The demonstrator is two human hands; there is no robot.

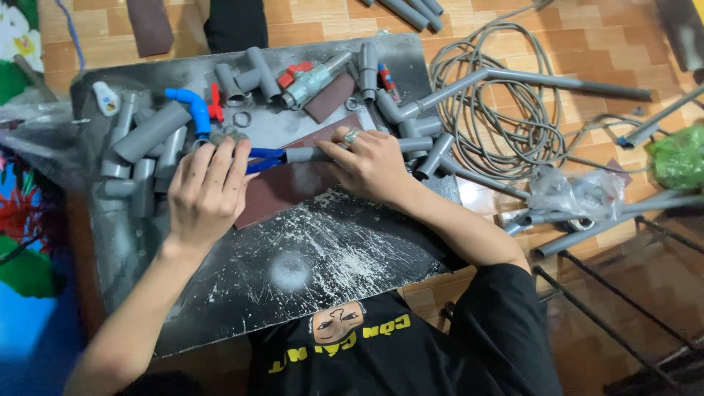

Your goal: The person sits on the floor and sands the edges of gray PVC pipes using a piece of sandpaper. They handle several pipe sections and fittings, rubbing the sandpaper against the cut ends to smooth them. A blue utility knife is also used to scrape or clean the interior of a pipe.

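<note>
Right hand pinning short grey plastic pipe flat on scratched dark board; left hand closing around blue-handled cutter, steadying cut.

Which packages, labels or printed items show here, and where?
Small white bottle: board's far-left corner, lying down, with a blue-and-yellow label.
Clear plastic bag: floor right of the board, crumpled.
Green plastic bag: far right edge, crumpled.
Shirt print: black shirt, bottom centre, yellow lettering around a cartoon face.

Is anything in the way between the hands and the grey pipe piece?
No. The right hand already rests on the grey pipe piece, and the left hand holds the blue-handled tool at its end.
</note>
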